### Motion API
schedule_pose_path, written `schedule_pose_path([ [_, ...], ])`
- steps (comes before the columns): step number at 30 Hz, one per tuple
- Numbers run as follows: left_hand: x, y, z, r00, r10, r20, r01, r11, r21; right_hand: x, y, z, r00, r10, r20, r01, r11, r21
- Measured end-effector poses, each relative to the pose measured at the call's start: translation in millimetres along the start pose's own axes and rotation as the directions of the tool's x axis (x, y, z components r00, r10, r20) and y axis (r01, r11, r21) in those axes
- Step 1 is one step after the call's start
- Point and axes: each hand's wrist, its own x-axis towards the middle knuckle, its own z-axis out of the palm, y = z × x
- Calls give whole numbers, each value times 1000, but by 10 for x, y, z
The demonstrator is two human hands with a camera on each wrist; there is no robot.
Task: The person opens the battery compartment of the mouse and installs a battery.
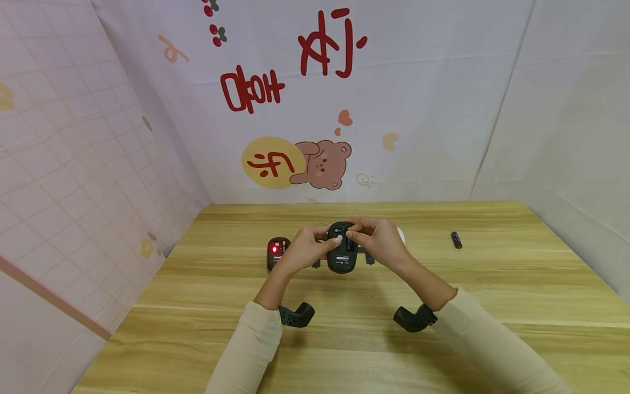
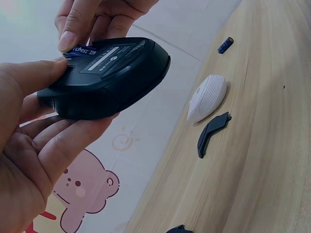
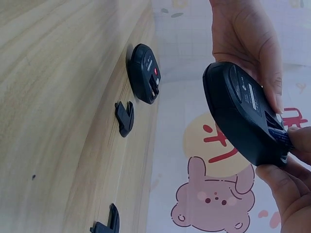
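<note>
My left hand (image 1: 306,250) grips a black computer mouse (image 1: 342,260) above the table, underside turned up, with the thumb on its base. A dark blue battery (image 2: 81,51) sits tilted at the mouse's open battery slot, one end raised. The thumb and fingers of my right hand (image 1: 380,238) pinch that battery; in the right wrist view they partly cover the battery (image 3: 278,136). On the table to the left lies another black mouse (image 3: 141,73), underside up with a red light glowing and its battery slot uncovered.
Two black battery covers (image 3: 125,119) (image 2: 213,134) lie on the wooden table (image 1: 354,339) below the held mouse. Behind my right hand is a white mouse (image 2: 209,98), mostly hidden in the head view. A loose battery (image 1: 456,239) lies farther right. A printed cloth (image 1: 418,98) stands behind.
</note>
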Motion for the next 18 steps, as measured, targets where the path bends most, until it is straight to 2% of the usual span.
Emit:
schedule_pose_path([
  [3, -58, 95, -4, 1000, 5, -7, -5, 1000, 6, 7, 1, 7, 1000, -6, -1, 6, 1000, 2],
  [10, -62, 96, 1, 1000, 17, -3, -17, 1000, 0, 4, -8, 6, 1000, 4, -8, -5, 999, -33],
  [18, 104, -205, 9, 1000, 16, -1, -16, 999, -28, -1, -24, 11, 1000, -10, -26, 8, 998, -56],
])
